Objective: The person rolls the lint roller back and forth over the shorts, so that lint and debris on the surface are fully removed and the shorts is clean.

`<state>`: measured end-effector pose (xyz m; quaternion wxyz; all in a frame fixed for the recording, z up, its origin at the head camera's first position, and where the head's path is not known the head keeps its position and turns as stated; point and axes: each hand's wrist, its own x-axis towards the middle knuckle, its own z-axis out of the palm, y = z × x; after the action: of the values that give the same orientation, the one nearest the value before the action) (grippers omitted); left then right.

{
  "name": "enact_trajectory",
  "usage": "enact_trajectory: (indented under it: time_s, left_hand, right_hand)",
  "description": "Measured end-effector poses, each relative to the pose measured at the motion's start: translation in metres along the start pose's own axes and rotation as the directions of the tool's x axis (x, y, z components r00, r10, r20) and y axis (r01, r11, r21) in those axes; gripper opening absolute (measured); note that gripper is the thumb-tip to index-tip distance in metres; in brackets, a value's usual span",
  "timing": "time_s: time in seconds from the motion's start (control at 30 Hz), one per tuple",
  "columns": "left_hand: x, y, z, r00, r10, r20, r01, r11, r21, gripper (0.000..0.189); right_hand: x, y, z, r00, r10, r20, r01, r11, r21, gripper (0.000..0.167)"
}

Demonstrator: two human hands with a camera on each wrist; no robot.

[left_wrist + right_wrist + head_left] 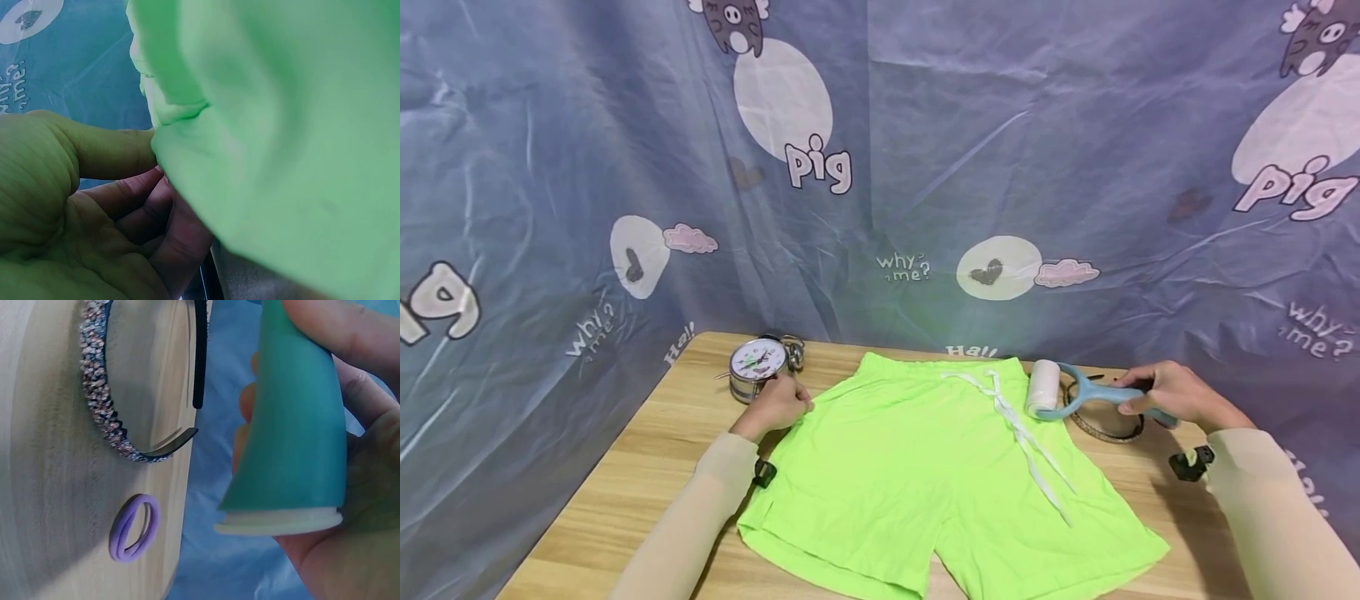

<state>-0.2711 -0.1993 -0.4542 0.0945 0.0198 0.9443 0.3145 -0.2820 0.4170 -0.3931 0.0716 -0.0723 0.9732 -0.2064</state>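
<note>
Bright neon-green shorts lie spread on the wooden table, waistband toward the wall, a white drawstring trailing down them. At their left side, my left hand pinches the fabric between thumb and fingers, lifting a fold in the left wrist view. My right hand grips the blue handle of a lint roller. Its white roll is at the upper right edge of the shorts, beside the waistband.
A round alarm clock stands just beyond the left hand. Beneath the lint roller lies a glittery headband, with a purple hair tie near it. A printed blue cloth hangs behind the table.
</note>
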Motion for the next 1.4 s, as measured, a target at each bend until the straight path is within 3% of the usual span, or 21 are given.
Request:
enact_trajectory:
  time_s: [0.53,0.83,1.03,1.27,1.4]
  left_hand:
    - [-0.002,-0.001,-0.002,1.000,0.027,0.012,-0.026,0.999,-0.036,0.037]
    - [-0.018,-0.008,-0.004,0.999,0.018,0.045,-0.015,0.998,-0.065,0.018]
    - [-0.030,-0.010,-0.004,0.999,0.016,0.041,-0.015,0.999,-0.046,0.016]
    - [-0.040,-0.017,-0.005,0.998,0.044,0.039,-0.041,0.997,-0.063,0.015]
    - [-0.049,-0.022,-0.004,0.998,0.035,0.060,-0.029,0.995,-0.098,0.016]
  right_hand:
    - [0.000,-0.002,0.002,1.000,-0.022,-0.014,0.022,1.000,0.012,0.042]
    - [-0.002,0.000,0.009,0.999,-0.018,-0.035,0.019,1.000,0.019,0.040]
    - [-0.005,-0.001,0.012,0.998,-0.022,-0.060,0.022,1.000,-0.004,0.035]
    - [-0.010,-0.017,0.014,0.987,0.007,-0.162,-0.007,1.000,0.000,0.032]
    - [-0.011,-0.036,0.017,0.964,-0.038,-0.262,0.046,0.999,0.025,0.029]
